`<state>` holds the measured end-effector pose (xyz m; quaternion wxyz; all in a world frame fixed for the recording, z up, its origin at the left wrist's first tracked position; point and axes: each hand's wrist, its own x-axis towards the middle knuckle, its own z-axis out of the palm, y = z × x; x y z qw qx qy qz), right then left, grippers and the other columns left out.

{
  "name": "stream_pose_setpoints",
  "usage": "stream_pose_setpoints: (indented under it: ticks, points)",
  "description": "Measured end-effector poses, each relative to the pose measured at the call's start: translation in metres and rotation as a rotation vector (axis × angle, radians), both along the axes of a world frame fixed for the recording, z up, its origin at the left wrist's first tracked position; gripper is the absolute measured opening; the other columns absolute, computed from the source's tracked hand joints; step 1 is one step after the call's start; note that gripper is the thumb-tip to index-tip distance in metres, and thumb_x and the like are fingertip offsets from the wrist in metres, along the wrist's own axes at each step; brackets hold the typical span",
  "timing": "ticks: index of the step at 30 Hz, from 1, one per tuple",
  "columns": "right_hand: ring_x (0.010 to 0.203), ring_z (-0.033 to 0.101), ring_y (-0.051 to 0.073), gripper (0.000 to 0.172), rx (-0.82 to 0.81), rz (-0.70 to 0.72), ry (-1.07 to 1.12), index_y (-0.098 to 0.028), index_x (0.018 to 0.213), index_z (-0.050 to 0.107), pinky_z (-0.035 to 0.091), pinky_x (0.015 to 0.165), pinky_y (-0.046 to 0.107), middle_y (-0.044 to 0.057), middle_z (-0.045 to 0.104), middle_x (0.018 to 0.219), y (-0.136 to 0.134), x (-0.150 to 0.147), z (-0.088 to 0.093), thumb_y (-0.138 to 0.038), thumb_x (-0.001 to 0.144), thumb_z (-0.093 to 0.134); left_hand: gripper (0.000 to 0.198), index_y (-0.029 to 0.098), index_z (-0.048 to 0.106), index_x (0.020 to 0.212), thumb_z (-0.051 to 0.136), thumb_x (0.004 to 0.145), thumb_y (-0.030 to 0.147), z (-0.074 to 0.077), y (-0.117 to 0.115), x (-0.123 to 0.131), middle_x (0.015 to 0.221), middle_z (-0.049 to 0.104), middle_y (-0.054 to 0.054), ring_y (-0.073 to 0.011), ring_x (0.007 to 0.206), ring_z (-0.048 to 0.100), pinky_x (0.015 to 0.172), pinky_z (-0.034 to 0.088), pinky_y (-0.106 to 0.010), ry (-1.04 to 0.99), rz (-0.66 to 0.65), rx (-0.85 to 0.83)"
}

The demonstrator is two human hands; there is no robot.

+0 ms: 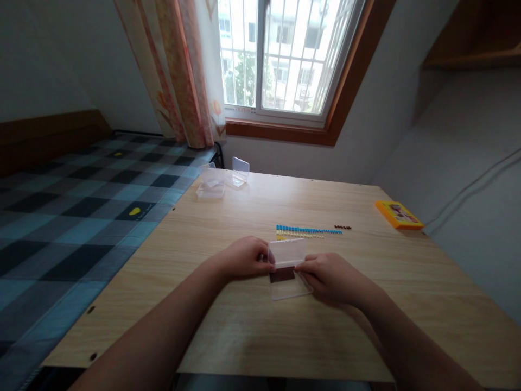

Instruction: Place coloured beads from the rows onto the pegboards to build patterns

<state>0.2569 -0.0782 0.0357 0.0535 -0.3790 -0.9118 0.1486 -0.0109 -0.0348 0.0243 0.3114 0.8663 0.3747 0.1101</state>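
Note:
Between my two hands is a clear plastic box [287, 254] with its lid swung up. A dark brown flat piece [281, 274] shows in or behind its lower half; I cannot tell which. My left hand [249, 256] grips the box at its left side, thumb in front. My right hand [328, 274] pinches the right side near the hinge, with the thumb beneath. Just beyond the box lie rows of small blue pieces [305, 229], pale cream pieces [311, 235] and a few yellow pieces [280, 237], partly hidden by the lid. Several small brown pieces [342, 227] form a short row farther right.
More clear plastic boxes [210, 190] stand at the table's far left corner, one open box [240, 172] beside them. An orange-yellow flat box [399, 215] lies at the right edge of the wooden table [228, 336]. A bed with a checked cover [81, 217] adjoins the left.

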Motion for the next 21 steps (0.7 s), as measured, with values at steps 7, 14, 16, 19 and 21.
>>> stream_pose_setpoints:
  ticks: [7,14,16,19,21]
  points:
    - [0.075,0.062,0.015,0.023,-0.006,0.001,-0.003,-0.019,0.089,0.074,0.035,0.066,0.028,0.005,0.075,0.091,-0.001,0.0,0.001,-0.017,0.098,0.053,0.015,0.022,0.081,0.086,0.07,0.083,0.032,-0.002,0.001,0.0,0.086,0.075,-0.002,-0.0165,0.078,0.066,0.069,0.044,-0.026,-0.001,-0.004,0.002]
    - [0.072,0.064,0.015,0.023,0.008,0.008,0.057,-0.021,0.092,0.078,0.038,0.066,0.027,0.003,0.076,0.086,0.001,0.008,0.005,-0.017,0.094,0.055,0.015,0.021,0.08,0.084,0.07,0.083,0.031,-0.001,0.001,-0.001,0.086,0.075,-0.003,-0.0167,0.078,0.065,0.07,0.044,-0.026,-0.003,-0.019,0.005]
    - [0.076,0.067,0.016,0.024,0.07,-0.016,0.171,-0.022,0.099,0.079,0.042,0.069,0.027,0.004,0.077,0.089,0.005,0.016,0.006,-0.02,0.095,0.055,0.015,0.02,0.079,0.082,0.069,0.084,0.03,0.0,0.001,0.0,0.087,0.074,-0.003,-0.0165,0.078,0.065,0.069,0.044,-0.025,0.003,-0.025,0.013]
    - [0.075,0.067,0.018,0.025,0.255,-0.19,0.349,-0.021,0.104,0.079,0.046,0.071,0.029,0.006,0.078,0.089,0.017,0.036,0.008,-0.026,0.097,0.055,0.015,0.019,0.078,0.08,0.067,0.084,0.029,0.0,0.002,-0.001,0.087,0.073,-0.003,-0.0158,0.078,0.064,0.069,0.044,-0.024,0.006,-0.029,0.02]
    - [0.072,0.066,0.019,0.028,0.391,-0.378,0.434,-0.02,0.104,0.079,0.048,0.071,0.031,0.008,0.077,0.088,0.03,0.054,0.005,-0.03,0.097,0.054,0.016,0.019,0.077,0.081,0.067,0.085,0.031,-0.002,0.003,-0.001,0.088,0.073,-0.003,-0.0161,0.079,0.065,0.07,0.045,-0.024,0.009,-0.024,0.021]
